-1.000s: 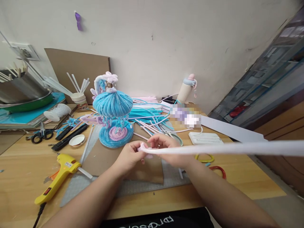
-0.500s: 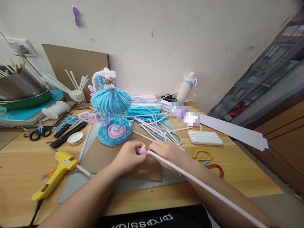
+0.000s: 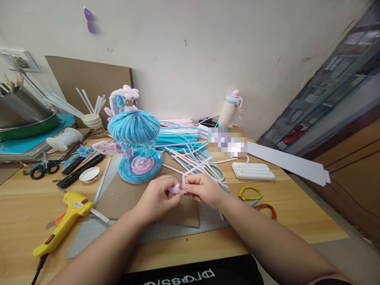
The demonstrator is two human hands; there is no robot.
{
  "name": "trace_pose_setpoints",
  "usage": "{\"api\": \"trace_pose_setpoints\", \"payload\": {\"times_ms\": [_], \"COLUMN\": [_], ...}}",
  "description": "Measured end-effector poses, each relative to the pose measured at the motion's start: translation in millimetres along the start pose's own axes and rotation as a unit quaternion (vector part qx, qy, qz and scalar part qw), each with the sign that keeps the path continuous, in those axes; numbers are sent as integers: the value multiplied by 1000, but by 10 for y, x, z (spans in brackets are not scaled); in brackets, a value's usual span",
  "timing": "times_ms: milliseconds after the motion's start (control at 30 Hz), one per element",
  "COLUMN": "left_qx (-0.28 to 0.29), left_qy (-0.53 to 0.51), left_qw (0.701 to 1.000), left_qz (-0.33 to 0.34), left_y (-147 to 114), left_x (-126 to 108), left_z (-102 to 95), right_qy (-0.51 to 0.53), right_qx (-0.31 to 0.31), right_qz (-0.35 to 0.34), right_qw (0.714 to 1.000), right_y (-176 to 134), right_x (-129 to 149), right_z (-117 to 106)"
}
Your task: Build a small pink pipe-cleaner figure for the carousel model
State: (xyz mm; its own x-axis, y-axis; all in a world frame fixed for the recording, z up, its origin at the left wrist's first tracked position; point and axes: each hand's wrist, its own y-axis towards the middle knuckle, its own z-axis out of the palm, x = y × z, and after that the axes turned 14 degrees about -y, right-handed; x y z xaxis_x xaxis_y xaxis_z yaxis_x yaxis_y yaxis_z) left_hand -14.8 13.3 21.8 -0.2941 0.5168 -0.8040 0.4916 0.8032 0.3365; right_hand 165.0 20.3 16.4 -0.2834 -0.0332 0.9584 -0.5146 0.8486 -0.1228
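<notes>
Between the thumb and fingers of my left hand [image 3: 156, 197] is a small bunched piece of pale pink pipe cleaner [image 3: 175, 189]. My right hand [image 3: 204, 190] pinches a pale pink pipe cleaner strip [image 3: 183, 180] right beside it; this strip rises from my fingertips and bends off to the right. Both hands meet over a sheet of brown cardboard [image 3: 124, 202]. Just behind them stands a blue and pink pipe cleaner jellyfish figure [image 3: 133, 126] on a round coiled base [image 3: 123, 170].
A yellow hot glue gun [image 3: 71, 217] lies at left, near black-handled scissors [image 3: 44, 168] and a black utility knife [image 3: 80, 172]. Behind are loose blue and pink pipe cleaners [image 3: 178, 138]. Yellow-and-red-handled pliers [image 3: 251, 193], a white power bank [image 3: 252, 171] and a bottle [image 3: 228, 111] are at right.
The long pink pipe cleaner that trailed over my right forearm now points up and away from my fingers. My right hand has turned, with its fingertips now showing. The view has shifted slightly.
</notes>
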Motion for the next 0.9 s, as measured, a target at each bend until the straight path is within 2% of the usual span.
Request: {"api": "trace_pose_setpoints", "payload": {"times_ms": [133, 233, 500, 733, 900], "left_qx": [-6, -1, -43, -12, 6], "left_qy": [-29, -51, -81, -74, -51], "left_qw": [999, 997, 996, 997, 995], "left_qz": [40, 50, -20, 16, 87], "left_y": [-6, -2, 11, 14, 4], "left_x": [-50, -85, -82, -74, -37], "left_z": [1, -3, 6, -1, -5], "right_qy": [152, 210, 216, 216, 221], "right_qx": [7, 6, -43, -34, -22], "right_qz": [79, 110, 88, 99, 123], "right_qw": [985, 971, 971, 971, 967], "right_y": [-3, -10, -27, -31, -11], "right_x": [5, 35, 136, 125, 87], "right_z": [54, 93, 122, 128, 140]}}
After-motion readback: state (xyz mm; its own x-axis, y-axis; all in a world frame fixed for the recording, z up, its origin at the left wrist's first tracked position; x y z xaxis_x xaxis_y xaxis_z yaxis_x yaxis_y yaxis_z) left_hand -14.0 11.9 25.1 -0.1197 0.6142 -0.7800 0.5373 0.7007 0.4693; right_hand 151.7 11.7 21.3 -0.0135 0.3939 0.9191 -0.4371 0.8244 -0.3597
